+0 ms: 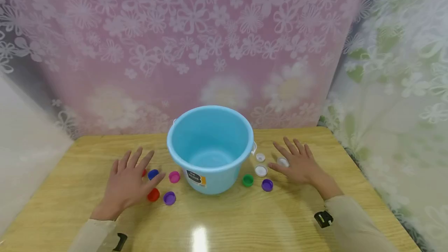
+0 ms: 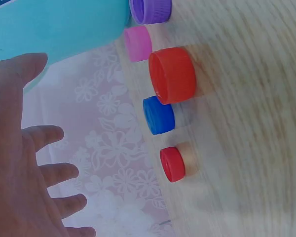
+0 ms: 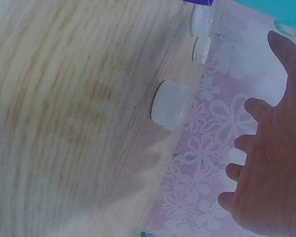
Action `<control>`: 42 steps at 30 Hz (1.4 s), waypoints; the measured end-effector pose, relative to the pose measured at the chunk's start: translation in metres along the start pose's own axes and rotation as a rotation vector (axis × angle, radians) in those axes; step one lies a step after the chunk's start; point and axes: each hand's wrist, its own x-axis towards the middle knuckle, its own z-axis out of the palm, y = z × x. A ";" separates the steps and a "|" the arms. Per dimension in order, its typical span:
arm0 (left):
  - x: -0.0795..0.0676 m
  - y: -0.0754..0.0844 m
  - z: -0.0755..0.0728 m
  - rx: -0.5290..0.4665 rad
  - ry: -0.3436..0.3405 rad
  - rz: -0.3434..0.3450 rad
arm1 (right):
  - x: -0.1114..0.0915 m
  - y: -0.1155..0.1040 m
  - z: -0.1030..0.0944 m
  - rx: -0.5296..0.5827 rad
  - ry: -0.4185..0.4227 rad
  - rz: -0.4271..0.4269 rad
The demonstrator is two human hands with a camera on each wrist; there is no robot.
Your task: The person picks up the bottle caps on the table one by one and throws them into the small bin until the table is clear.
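A light blue bucket [image 1: 213, 182] stands upright near the middle of the table. My left hand [image 1: 126, 184], fingers spread, hovers left of it above several bottle caps: a large red cap [image 2: 173, 75], a blue cap [image 2: 159, 115], a small red cap [image 2: 173, 164], a pink cap [image 1: 174, 177] and a purple cap [image 1: 169, 198]. On the bucket's other side my right hand [image 1: 297, 164] is spread over a white cap [image 3: 170, 105]. Beside it lie two more white caps, the smaller one [image 1: 260, 157] and the larger one [image 1: 260, 170], a green cap [image 1: 247, 180] and a dark purple cap [image 1: 267, 185]. Neither hand holds anything.
The wooden table [image 1: 224, 224] carries all of this. Its back edge meets a pink floral curtain [image 1: 196, 49], and a pale green and white curtain [image 1: 399, 108] hangs along the right. A white handle piece [image 1: 254, 148] sticks out at the bucket's right rim.
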 end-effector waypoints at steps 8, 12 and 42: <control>0.007 0.007 -0.009 -0.081 0.016 -0.054 | 0.002 0.001 -0.009 0.009 0.009 -0.019; 0.011 0.012 -0.015 -0.151 0.006 -0.098 | 0.001 0.001 -0.011 0.016 0.032 -0.029; 0.032 0.043 -0.061 -1.223 -0.238 -0.352 | 0.000 -0.013 -0.013 0.011 0.053 -0.069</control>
